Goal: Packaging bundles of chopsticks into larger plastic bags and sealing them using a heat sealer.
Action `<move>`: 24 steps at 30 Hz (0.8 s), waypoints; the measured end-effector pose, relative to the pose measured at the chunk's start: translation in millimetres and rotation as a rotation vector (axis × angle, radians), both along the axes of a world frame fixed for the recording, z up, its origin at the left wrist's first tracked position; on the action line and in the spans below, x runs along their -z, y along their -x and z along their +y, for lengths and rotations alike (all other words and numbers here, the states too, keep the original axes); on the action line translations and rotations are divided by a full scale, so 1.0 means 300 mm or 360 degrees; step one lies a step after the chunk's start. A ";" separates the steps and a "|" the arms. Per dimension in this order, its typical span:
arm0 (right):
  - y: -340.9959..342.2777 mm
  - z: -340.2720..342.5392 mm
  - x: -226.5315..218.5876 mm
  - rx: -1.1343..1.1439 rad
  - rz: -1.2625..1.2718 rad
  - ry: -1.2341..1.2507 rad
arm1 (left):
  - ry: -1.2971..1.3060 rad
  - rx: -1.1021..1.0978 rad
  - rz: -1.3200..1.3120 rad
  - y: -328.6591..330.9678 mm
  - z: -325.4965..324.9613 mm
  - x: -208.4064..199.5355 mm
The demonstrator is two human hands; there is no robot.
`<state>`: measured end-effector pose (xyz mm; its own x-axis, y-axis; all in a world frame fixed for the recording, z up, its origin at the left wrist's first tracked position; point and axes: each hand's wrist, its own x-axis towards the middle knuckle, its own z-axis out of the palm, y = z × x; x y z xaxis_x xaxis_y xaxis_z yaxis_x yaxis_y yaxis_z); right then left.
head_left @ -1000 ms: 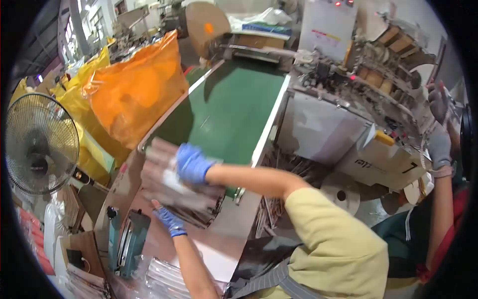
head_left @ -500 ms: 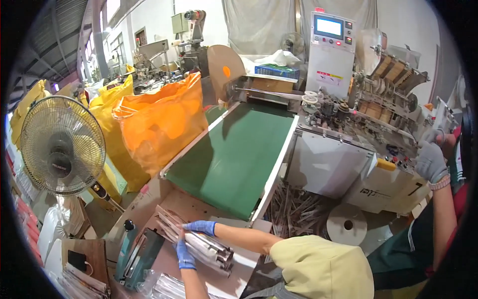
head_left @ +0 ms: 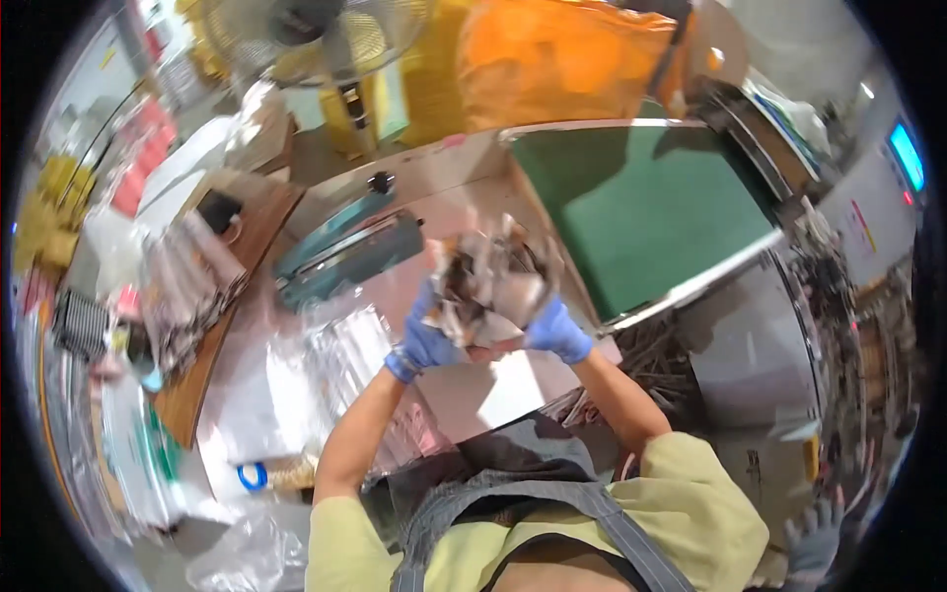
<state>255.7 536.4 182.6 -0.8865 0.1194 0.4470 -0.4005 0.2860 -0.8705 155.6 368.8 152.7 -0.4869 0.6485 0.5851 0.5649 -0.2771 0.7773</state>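
Observation:
Between my two blue-gloved hands is an upright bundle of thin packets (head_left: 493, 286), smeared by motion. My left hand (head_left: 424, 331) presses on its left side and my right hand (head_left: 559, 331) on its right side. The bundle is over a pale work table (head_left: 459, 400). A teal bag sealer (head_left: 350, 259) with a long arm lies to the left of the bundle, near my left hand. Clear plastic bags (head_left: 345, 350) are spread on the table by my left forearm.
To the right is a green conveyor belt (head_left: 641, 202) with a white edge. More packets (head_left: 192, 281) and a black phone (head_left: 218, 210) lie left, by a wooden board (head_left: 222, 340). Beyond stand a fan (head_left: 340, 35) and an orange bag (head_left: 562, 64). Another person's grey glove (head_left: 817, 538) shows lower right.
My view has swung down and to the left. The bundle, lying slanted low over the table before, is now upright, with one hand on each side.

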 end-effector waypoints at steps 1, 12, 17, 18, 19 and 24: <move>-0.005 -0.011 0.037 0.0045 0.0279 -0.0045 | 0.0111 -0.0050 0.0164 0.028 -0.009 0.079; 0.010 -0.058 -0.085 -0.0225 0.0420 0.0245 | -0.0063 0.0216 -0.0187 -0.063 0.015 -0.063; -0.054 -0.230 -0.146 -0.0015 -0.0222 0.0772 | 0.0246 0.0496 -0.1431 -0.172 -0.143 -0.101; -0.047 -0.228 -0.151 -0.0328 -0.0529 0.0813 | 0.0206 0.0648 -0.1917 -0.224 -0.179 -0.087; -0.038 -0.222 -0.148 -0.0647 -0.0837 0.0841 | 0.0133 0.0806 -0.2400 -0.290 -0.213 -0.071; 0.045 -0.349 0.081 -0.1208 -0.1256 0.0856 | -0.0434 -0.0016 -0.2487 -0.504 -0.339 0.142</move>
